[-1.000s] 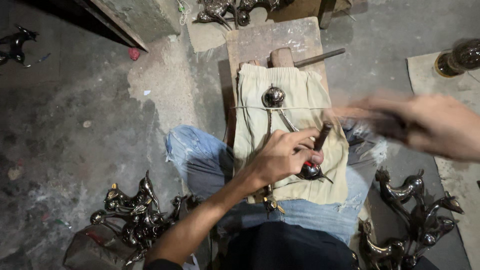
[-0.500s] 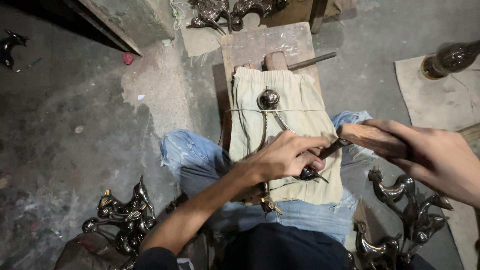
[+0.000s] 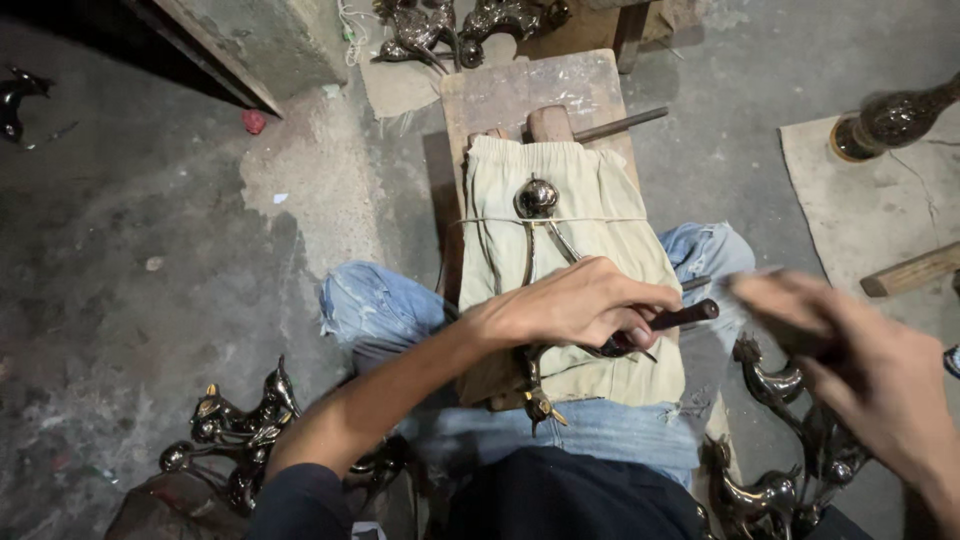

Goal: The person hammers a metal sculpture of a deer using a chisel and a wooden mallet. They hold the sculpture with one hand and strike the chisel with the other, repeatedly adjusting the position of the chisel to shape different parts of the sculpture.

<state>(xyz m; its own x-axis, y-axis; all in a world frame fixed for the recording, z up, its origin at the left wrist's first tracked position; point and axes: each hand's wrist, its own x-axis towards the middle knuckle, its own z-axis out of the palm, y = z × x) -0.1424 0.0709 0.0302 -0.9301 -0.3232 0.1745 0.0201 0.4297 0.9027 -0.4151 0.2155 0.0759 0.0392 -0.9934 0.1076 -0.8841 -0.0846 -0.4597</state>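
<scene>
The wooden bench (image 3: 520,95) sits between my knees, so the work stays close. A beige cloth (image 3: 600,200), tied down by string, pads the dark metal figure (image 3: 537,200) lying on it. My left hand (image 3: 575,305) is closed around a dark tool (image 3: 670,322), pressing it to the figure's lower end. My right hand (image 3: 860,370) is blurred; I cannot tell its grip.

Under me the floor (image 3: 150,250) is grey concrete, stained and cracked, with a paler rough patch (image 3: 300,190) beside my wooden bench (image 3: 530,90). A slanted board (image 3: 215,50) crosses the dark upper-left corner. To my right lies a worn mat (image 3: 880,220) with a wooden batten (image 3: 910,270) on its edge. Light is dim and even
</scene>
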